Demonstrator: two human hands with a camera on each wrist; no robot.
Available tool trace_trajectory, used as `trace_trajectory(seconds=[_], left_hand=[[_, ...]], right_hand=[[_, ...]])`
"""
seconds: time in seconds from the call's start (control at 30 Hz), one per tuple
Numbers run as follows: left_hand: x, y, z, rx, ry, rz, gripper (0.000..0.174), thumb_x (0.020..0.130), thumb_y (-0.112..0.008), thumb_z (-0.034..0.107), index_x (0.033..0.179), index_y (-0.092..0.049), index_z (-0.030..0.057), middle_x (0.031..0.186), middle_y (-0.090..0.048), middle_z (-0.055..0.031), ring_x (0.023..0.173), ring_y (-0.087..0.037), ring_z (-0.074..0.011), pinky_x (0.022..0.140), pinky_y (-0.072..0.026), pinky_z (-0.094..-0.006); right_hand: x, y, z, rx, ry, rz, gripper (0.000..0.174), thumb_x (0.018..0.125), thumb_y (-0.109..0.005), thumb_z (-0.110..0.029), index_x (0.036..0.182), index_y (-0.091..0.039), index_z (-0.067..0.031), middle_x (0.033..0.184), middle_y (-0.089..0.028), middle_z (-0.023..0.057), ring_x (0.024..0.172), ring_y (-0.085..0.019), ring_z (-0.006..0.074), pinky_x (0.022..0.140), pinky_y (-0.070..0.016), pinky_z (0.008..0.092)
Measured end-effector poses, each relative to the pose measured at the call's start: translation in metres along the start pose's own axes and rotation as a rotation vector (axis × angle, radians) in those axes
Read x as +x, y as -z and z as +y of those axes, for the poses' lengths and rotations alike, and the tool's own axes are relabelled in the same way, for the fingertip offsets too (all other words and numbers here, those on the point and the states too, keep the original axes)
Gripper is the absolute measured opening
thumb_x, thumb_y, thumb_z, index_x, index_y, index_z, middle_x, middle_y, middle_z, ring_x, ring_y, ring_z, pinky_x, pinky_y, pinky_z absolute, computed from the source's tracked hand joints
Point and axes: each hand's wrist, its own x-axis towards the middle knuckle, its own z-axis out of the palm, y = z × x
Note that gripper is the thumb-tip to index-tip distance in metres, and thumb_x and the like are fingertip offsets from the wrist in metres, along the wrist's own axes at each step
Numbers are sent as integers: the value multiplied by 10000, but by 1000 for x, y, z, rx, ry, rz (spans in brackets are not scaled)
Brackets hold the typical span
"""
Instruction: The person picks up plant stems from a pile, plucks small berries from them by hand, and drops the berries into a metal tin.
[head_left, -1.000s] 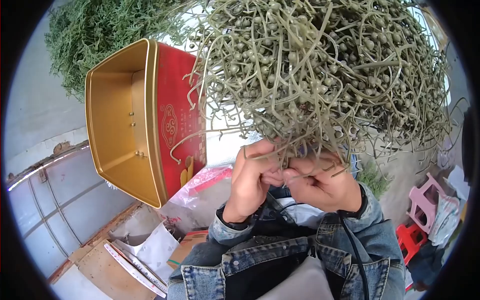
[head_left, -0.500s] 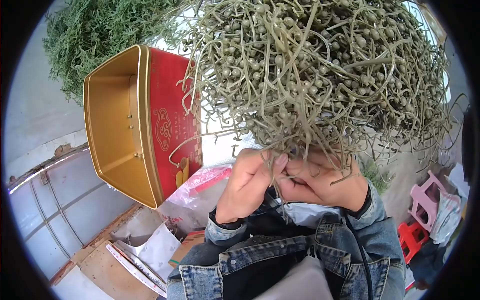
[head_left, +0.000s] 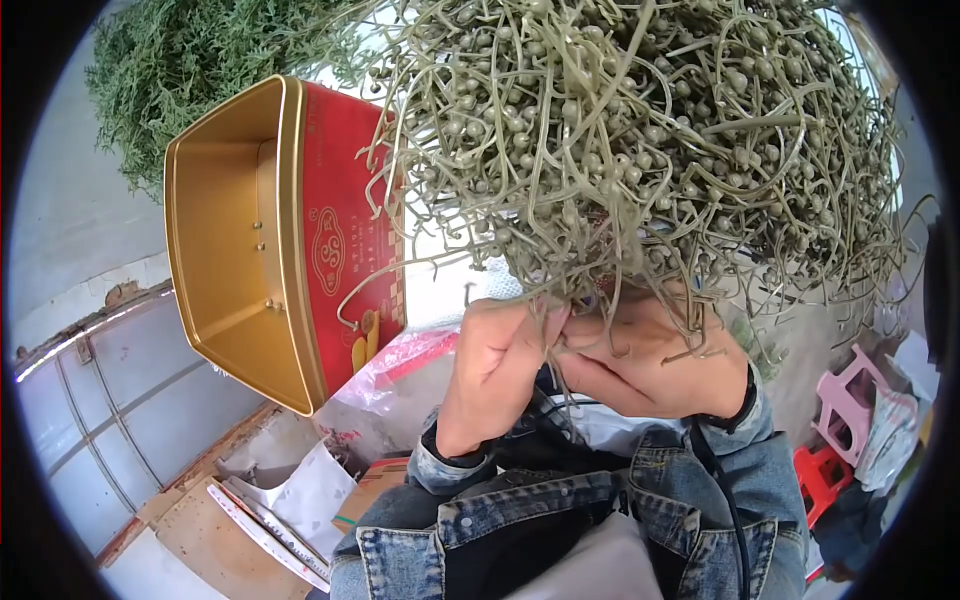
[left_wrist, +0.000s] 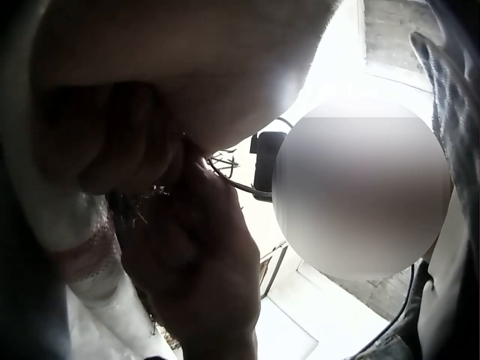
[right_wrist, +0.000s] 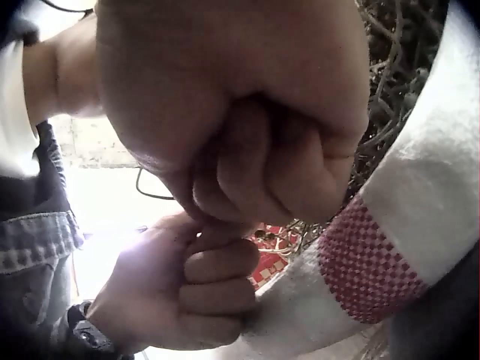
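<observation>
Both hands meet at the lower edge of a big tangled heap of dull green stems with small round heads. My left hand pinches a few stems between thumb and curled fingers; thin ends dangle below it. Right beside it, my right hand has its fingers curled around stems at the heap's edge, some hanging over its back. In the right wrist view, the fingers of the left hand and the right hand are folded and their thumb sides meet. The left wrist view is dark.
Left of the heap lies a red tin with a gold inside, its opening turned left. Feathery green sprigs are behind it. A pink-and-clear plastic bag lies nearer. Pink and red stools stand at the right, cardboard at lower left.
The left hand has drawn slightly left and down, its thumb now over stems whose ends hang below. The right hand has shifted a little right, and its back is turned up more.
</observation>
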Motion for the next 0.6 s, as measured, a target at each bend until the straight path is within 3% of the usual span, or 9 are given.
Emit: trace_trajectory(seconds=[0.3,0.5,0.6], left_hand=[[-1,16,-5,128,-1,-146,329,965,-515,204,779,-598,-55,611,-563,-109,534,-489,-153,533,-394,-289],[6,16,6,-104,-28,-263,329,974,-505,217,860,-652,-54,574,-543,-96,523,-476,-144,515,-390,-292],[2,15,2,-117,3,-221,321,975,-502,215,891,-667,-48,583,-569,-95,535,-506,-143,528,-410,-283]], right_hand=[[10,16,-6,-15,-11,-53,203,734,-755,-215,747,-589,-100,578,-514,19,518,-515,223,483,-387,359],[14,20,-3,-6,-17,-116,227,730,-759,-219,727,-566,-101,609,-542,31,549,-546,229,499,-406,356],[16,16,-4,-36,34,-110,192,735,-752,-212,753,-596,-103,659,-579,46,591,-577,241,529,-434,358]])
